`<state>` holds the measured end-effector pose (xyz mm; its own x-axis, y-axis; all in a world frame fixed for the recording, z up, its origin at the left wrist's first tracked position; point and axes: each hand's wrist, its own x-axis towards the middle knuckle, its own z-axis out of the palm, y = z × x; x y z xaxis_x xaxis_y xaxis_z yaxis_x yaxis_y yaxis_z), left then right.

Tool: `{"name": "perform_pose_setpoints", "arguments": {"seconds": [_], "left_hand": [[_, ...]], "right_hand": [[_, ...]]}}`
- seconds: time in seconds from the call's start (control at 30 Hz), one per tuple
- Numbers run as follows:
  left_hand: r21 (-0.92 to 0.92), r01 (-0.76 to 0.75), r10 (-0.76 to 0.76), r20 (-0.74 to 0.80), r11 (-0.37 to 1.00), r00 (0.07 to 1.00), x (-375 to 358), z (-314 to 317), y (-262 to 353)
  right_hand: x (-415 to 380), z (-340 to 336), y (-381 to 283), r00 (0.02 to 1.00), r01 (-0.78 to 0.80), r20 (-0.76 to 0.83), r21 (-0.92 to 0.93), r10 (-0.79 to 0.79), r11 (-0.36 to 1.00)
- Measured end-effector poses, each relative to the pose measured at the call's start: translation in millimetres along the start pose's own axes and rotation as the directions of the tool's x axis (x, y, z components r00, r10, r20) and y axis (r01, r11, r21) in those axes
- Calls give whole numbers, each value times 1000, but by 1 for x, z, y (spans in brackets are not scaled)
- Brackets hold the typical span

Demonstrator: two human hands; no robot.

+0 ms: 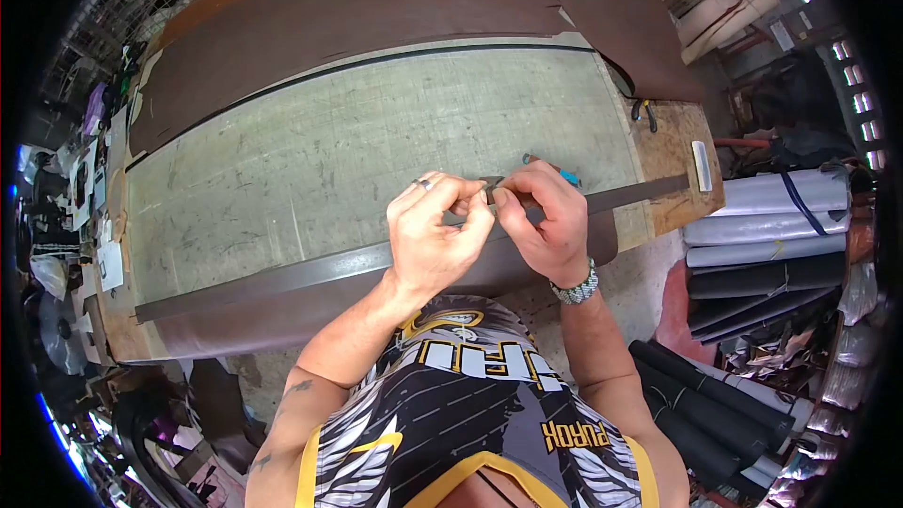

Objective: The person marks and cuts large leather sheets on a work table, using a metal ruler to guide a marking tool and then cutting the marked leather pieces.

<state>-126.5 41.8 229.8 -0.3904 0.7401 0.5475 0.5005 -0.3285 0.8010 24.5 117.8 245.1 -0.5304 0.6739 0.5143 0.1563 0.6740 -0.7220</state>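
Observation:
My left hand [439, 226] and my right hand [546, 216] meet above the near edge of the worktable, fingertips almost touching. Between them is a small dark piece [491, 182], pinched by the fingers of both hands; its full shape is hidden. Beneath my hands a long dark strip [348, 265] runs along the near table edge, over brown sheet material [282, 315] that hangs over the edge. Just beyond my right hand lies a tool with a teal end [569, 176], partly covered by the fingers.
The pale cutting surface [376, 122] spans the table. Brown sheets [357, 5] lie along its far side. Pliers [645, 114] and a light metallic bar [702, 166] rest at the right end. Wrapped rolls [771, 198] are stacked right; dark rolls [701, 414] stand lower right.

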Motion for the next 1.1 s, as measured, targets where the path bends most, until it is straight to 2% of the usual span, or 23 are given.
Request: {"name": "perform_pose_setpoints", "arguments": {"seconds": [0.1, 0.23, 0.3, 0.4, 0.5, 0.53, 0.73, 0.83, 0.9, 0.93, 1.03, 1.1], "left_hand": [[18, -69, 69, -24, 997, 997, 1, 2, -4], [-5, -57, 57, -26, 998, 998, 1, 1, -2], [-56, -7, 4, -52, 998, 999, -2, 3, 0], [-38, -27, 23, -89, 999, 996, -4, 6, 0], [-4, -143, 143, -57, 990, 988, -2, 2, -6], [-24, -105, 103, -67, 994, 992, -2, 3, -5], [-118, 70, -84, -117, 991, 989, -9, 11, 8], [-76, -80, 71, -121, 994, 990, -8, 10, 1], [-48, -166, 160, -110, 985, 981, -5, 9, 1], [-35, -207, 203, -102, 978, 974, -4, 7, 2], [-35, -258, 260, 53, 965, 964, 10, -1, 3], [-33, -141, 145, 227, 989, 963, 24, -13, 13]], "right_hand": [[7, -3, -8, 998, -58, 6, -14, 58, 998], [6, 0, -22, 995, -94, -30, -106, 92, 990], [2, 1, -16, 996, -85, -49, -86, 81, 993], [6, -2, -15, 994, -95, -50, -34, 93, 995], [9, -3, -24, 989, -140, -40, 2, 140, 990], [10, -3, -26, 987, -155, -39, 10, 155, 988], [3, 2, -19, 981, 78, -165, -154, -104, 985], [3, 1, -19, 980, 81, -166, -188, -113, 979], [5, 0, -26, 986, 17, -161, -130, -38, 991], [5, -1, -28, 988, -18, -158, -101, 2, 995], [4, -7, -25, 986, -75, -152, -46, 67, 996], [5, -13, -21, 993, 14, -117, -88, -25, 996]]}}
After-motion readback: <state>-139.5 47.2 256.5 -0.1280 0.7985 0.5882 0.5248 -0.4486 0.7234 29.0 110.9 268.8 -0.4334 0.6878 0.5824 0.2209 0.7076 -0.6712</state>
